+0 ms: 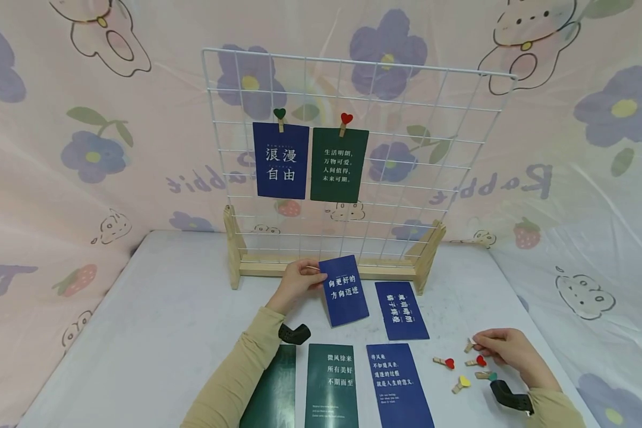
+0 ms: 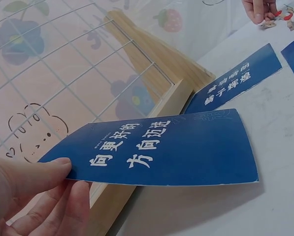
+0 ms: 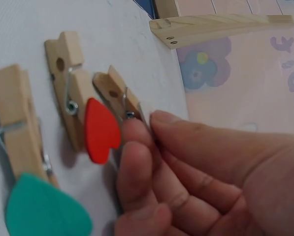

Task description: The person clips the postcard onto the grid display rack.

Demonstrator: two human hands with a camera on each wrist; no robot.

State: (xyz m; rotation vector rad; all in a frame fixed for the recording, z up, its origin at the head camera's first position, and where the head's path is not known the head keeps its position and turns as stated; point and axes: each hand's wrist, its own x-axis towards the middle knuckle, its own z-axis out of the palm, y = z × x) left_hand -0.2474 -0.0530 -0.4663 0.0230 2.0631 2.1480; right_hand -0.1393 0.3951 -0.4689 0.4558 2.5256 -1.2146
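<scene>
My left hand [image 1: 299,284] pinches a dark blue card [image 1: 345,291] with white characters by its edge, in front of the grid rack. In the left wrist view the thumb lies on top of that card [image 2: 176,147] and the fingers are below. On the right, thumb and fingers of my right hand [image 1: 513,351] pinch a small wooden clothespin [image 1: 468,345]; in the right wrist view the fingers cover the end of this clothespin [image 3: 114,91]. Near it lie clothespins with red [image 1: 478,361], green [image 1: 487,375] and yellow [image 1: 461,383] hearts, and another red-heart clothespin [image 1: 444,362].
A white wire grid [image 1: 406,107] stands on a wooden base [image 1: 326,268]. Clipped to it are a blue card [image 1: 281,187] and a green card [image 1: 338,191]. On the white table [image 1: 155,333] lie more blue cards [image 1: 401,312] and green cards [image 1: 331,395]. Patterned cloth surrounds the table.
</scene>
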